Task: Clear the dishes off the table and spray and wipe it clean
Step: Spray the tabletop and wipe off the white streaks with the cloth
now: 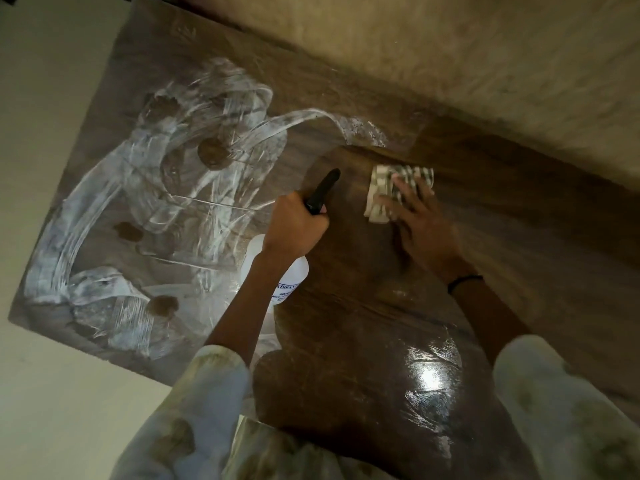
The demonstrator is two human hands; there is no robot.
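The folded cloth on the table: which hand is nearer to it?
Right. The right hand presses flat on the cloth; the left hand grips the spray bottle off to the cloth's left, apart from it.

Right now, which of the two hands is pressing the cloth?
The right hand, fingers flat on the striped cloth; the left hand grips the spray bottle.

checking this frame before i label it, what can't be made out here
- Head view: spray bottle label, mostly covered by the left hand's wrist; print too small to read.
- Cloth pattern, blurred and partly under the right hand fingers.
- Table near and right edges, cut off by the sleeves and frame.
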